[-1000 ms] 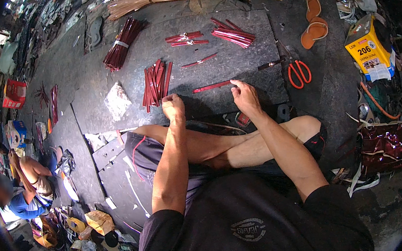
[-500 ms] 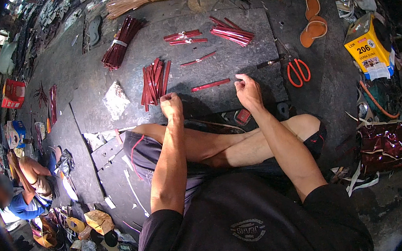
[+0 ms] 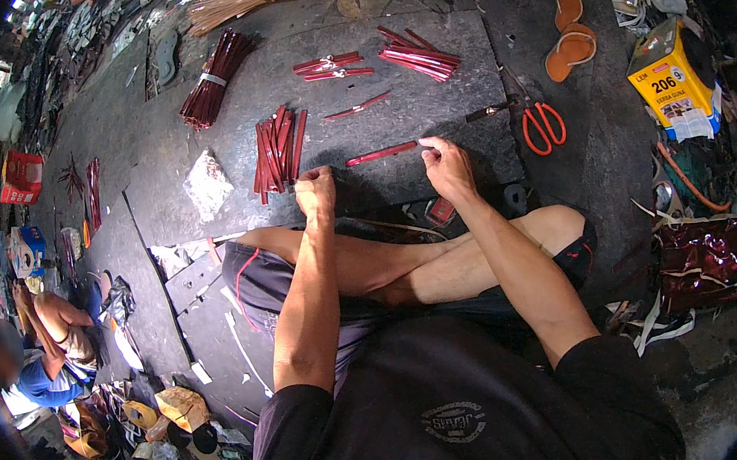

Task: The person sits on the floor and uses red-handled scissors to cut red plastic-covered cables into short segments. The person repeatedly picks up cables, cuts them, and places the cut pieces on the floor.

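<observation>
A narrow, glossy dark-red strip (image 3: pixel 379 154) lies on the dark board in front of me. My right hand (image 3: pixel 449 170) pinches its right end between thumb and fingertips. My left hand (image 3: pixel 316 193) is closed, fingers bent together, beside the near end of a loose pile of red strips (image 3: pixel 277 150); whether it holds something small is hidden. Farther off are a short red strip with a light fitting (image 3: pixel 358 106), a pair of similar pieces (image 3: pixel 330 66) and a spread bundle of strips (image 3: pixel 419 56).
A tied dark-red bundle (image 3: pixel 214 83) and a clear bag of small pieces (image 3: pixel 208 186) are left of centre. Orange-handled scissors (image 3: pixel 544 128), a dark-bladed tool (image 3: pixel 488 112), sandals (image 3: pixel 571 42) and a yellow box (image 3: pixel 675 85) are on the right. A person (image 3: pixel 46 363) sits far left.
My right hand has moved left onto the end of the strip, which now tilts slightly up to the right. My left hand stays closed near the loose pile.
</observation>
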`<control>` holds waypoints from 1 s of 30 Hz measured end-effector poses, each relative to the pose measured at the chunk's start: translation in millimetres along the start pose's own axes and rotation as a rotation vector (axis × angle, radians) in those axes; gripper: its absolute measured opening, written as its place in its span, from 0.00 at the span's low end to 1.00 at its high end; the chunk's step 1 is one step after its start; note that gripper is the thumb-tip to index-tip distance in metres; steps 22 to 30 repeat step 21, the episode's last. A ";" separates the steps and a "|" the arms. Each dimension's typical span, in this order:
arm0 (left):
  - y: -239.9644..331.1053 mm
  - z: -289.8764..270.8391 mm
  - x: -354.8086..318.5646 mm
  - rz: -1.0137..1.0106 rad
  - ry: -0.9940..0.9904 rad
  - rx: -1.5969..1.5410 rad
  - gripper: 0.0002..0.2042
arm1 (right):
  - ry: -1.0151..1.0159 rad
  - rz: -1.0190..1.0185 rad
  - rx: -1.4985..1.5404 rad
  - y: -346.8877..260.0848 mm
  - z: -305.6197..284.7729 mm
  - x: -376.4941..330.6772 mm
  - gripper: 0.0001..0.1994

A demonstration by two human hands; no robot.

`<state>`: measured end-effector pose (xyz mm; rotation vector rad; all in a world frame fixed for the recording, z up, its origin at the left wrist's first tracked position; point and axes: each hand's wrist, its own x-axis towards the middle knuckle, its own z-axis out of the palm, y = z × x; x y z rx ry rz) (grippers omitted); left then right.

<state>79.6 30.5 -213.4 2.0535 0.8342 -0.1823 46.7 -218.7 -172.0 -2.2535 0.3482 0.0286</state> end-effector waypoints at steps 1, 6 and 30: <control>1.0 -1.0 -1.3 0.004 -0.008 -0.012 0.16 | 0.025 -0.042 -0.020 1.8 2.2 0.1 0.11; 4.4 -1.4 -4.8 0.022 -0.024 0.004 0.16 | 0.059 -0.118 -0.060 12.5 9.7 2.5 0.11; 0.1 4.4 0.0 0.081 -0.021 0.057 0.18 | 0.013 -0.055 -0.003 6.7 7.0 0.7 0.12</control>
